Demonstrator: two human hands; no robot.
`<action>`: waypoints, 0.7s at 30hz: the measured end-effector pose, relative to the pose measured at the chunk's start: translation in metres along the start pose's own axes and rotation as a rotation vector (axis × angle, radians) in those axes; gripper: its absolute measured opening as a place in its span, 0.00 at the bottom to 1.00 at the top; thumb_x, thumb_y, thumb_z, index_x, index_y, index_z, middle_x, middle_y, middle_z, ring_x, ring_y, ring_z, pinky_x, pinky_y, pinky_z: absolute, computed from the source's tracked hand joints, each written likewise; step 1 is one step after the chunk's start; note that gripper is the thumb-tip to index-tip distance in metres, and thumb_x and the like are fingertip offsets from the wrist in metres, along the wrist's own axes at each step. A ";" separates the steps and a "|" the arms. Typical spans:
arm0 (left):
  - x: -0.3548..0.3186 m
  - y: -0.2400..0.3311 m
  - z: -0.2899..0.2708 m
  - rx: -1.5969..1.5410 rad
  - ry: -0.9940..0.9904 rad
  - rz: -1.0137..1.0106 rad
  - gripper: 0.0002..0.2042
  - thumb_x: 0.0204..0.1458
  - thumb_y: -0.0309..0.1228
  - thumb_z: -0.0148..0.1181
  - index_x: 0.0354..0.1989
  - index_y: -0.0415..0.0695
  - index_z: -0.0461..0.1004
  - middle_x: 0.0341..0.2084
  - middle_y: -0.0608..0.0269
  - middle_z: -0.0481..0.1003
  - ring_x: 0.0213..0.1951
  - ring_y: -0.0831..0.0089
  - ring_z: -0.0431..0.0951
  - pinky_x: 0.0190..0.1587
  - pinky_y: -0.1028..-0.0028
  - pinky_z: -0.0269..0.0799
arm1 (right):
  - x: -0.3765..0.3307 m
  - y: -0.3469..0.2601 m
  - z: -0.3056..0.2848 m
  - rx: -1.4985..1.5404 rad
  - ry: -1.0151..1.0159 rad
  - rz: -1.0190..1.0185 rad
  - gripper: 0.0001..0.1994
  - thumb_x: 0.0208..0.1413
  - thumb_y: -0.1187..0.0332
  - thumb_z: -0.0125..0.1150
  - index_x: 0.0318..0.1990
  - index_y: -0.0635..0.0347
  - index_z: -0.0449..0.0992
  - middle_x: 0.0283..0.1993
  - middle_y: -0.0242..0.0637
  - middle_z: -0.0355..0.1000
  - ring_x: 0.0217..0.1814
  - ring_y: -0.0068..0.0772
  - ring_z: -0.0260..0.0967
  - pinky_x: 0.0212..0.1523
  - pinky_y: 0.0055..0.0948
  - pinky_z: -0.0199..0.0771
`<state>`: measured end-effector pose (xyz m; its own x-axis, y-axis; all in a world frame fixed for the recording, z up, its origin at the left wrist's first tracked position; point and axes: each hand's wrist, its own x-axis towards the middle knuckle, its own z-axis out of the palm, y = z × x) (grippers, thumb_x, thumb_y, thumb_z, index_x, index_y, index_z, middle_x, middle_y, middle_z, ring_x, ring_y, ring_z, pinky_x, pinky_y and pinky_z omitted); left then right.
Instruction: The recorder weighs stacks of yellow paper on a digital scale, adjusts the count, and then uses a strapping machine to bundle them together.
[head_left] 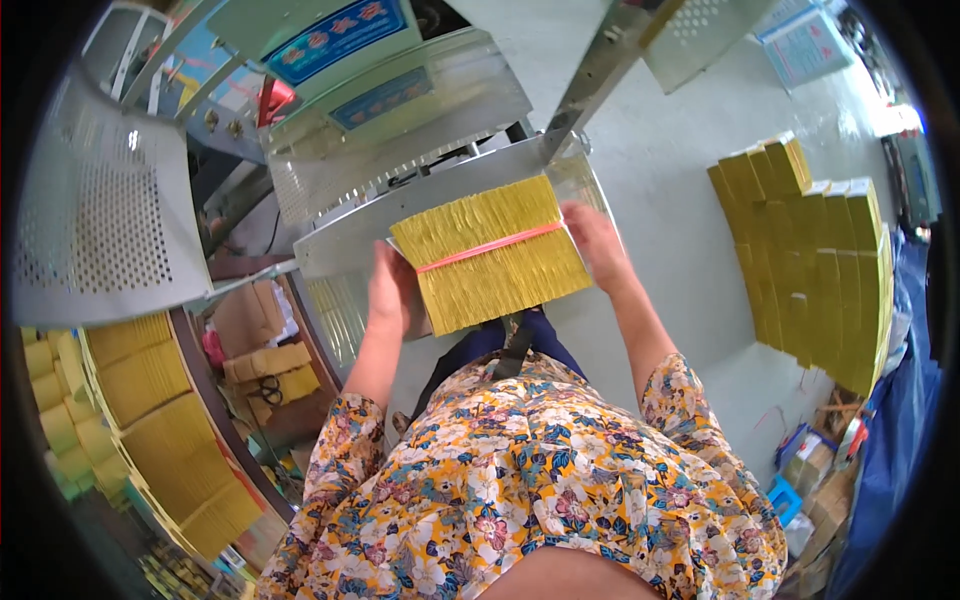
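Between my two hands is a thick bundle of yellow paper (490, 285), its many sheet edges facing up. A pink strap (485, 247) runs lengthwise around its middle. My left hand (390, 290) presses against the bundle's left end, its fingers partly hidden behind it. At the opposite end my right hand (594, 245) grips the paper, fingers curled round the far corner. The bundle is at the front of a grey metal machine table (345, 235), tilted slightly up to the right; whether it rests there or is lifted, I cannot tell.
Ahead stands a metal machine with a perforated guard (310, 170); a steel post (600, 80) rises at its right. Yellow bundles (810, 250) are stacked on the right-hand floor. More yellow paper stacks (175, 430) fill the left. Black-handled scissors (268, 390) lie nearby. A blue stool (785, 500) is lower right.
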<state>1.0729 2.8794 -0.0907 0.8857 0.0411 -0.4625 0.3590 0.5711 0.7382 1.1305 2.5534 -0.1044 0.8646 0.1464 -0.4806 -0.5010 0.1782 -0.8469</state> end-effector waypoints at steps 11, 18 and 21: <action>-0.008 -0.049 0.036 0.048 0.243 -0.164 0.28 0.64 0.49 0.37 0.61 0.40 0.66 0.55 0.51 0.71 0.53 0.54 0.74 0.56 0.54 0.72 | -0.054 0.012 0.000 0.005 0.287 -0.275 0.17 0.65 0.65 0.50 0.55 0.65 0.73 0.56 0.40 0.73 0.57 0.29 0.68 0.60 0.28 0.64; -0.008 -0.073 0.201 0.161 -0.128 -0.191 0.23 0.65 0.43 0.40 0.60 0.39 0.66 0.53 0.52 0.72 0.53 0.58 0.75 0.53 0.60 0.75 | -0.135 -0.032 -0.120 0.214 0.406 -0.286 0.16 0.65 0.72 0.51 0.58 0.63 0.71 0.55 0.35 0.72 0.60 0.24 0.65 0.61 0.26 0.63; 0.007 -0.146 0.283 0.253 -0.299 -0.342 0.24 0.65 0.44 0.41 0.60 0.39 0.66 0.54 0.49 0.72 0.51 0.58 0.76 0.51 0.60 0.76 | -0.171 -0.011 -0.212 0.544 0.607 -0.209 0.17 0.61 0.74 0.54 0.57 0.60 0.71 0.52 0.35 0.72 0.58 0.25 0.67 0.61 0.29 0.65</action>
<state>1.1102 2.5641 -0.0627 0.7371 -0.3709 -0.5649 0.6701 0.2929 0.6821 0.9968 2.3202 -0.0613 0.7340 -0.4630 -0.4968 -0.1424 0.6104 -0.7792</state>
